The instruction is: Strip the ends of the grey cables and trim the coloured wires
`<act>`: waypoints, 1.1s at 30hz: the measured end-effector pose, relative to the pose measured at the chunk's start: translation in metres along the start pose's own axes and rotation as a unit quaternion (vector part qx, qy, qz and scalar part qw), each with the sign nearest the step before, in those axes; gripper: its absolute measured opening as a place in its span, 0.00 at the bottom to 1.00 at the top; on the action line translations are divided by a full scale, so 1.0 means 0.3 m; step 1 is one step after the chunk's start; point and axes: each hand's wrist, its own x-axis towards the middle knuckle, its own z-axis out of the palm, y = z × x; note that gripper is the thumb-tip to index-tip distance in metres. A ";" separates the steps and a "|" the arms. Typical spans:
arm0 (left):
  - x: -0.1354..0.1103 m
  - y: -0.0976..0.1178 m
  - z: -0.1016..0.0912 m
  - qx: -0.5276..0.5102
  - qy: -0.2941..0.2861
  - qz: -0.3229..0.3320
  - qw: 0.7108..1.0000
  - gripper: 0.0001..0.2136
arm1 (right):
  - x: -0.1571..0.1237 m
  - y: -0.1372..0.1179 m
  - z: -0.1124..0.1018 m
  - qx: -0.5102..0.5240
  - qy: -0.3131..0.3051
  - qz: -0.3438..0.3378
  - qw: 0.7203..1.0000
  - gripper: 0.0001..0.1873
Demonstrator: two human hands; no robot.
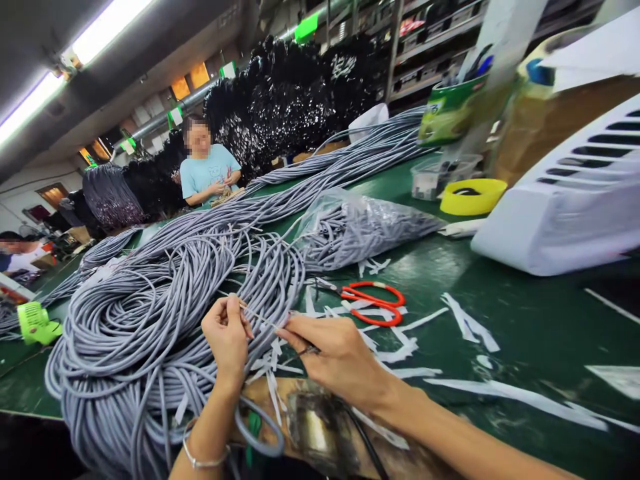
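Note:
My left hand [227,328] is closed in a pinch, its thumb and forefinger at the end of a thin pale wire [258,314] that spans to my other hand. My right hand [330,343] pinches the same wire from the right, thumb against forefinger. Something small and dark shows under its fingers, too hidden to name. A short loop of grey cable [260,443] hangs below my left wrist. Beside and behind my left hand lies a big coiled heap of grey cables [135,313]. Red-handled scissors [375,303] lie on the green table just beyond my right hand.
White paper strips [515,397] litter the green table [430,280]. A clear bag of grey cable pieces [360,230] lies behind the scissors. At right stand a yellow ring-shaped dish [473,197] and a white slotted housing [560,200]. A co-worker [210,170] sits across the table.

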 end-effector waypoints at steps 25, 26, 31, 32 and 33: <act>-0.018 0.012 0.011 -0.033 -0.098 -0.058 0.993 0.20 | 0.029 0.000 -0.035 0.172 -0.046 0.155 0.972 0.16; -0.012 0.009 0.010 -0.053 -0.068 -0.059 0.995 0.19 | 0.027 0.003 -0.033 0.165 -0.044 0.159 0.973 0.16; 0.030 0.010 -0.016 -0.137 0.056 -0.006 0.989 0.17 | 0.023 0.020 -0.026 0.169 -0.026 0.188 0.967 0.16; 0.033 0.013 -0.020 -0.118 0.012 -0.009 0.993 0.17 | 0.022 0.023 -0.025 0.176 -0.028 0.192 0.965 0.16; 0.031 0.015 -0.021 -0.085 -0.056 -0.019 0.995 0.17 | 0.022 0.026 -0.024 0.181 -0.033 0.193 0.964 0.16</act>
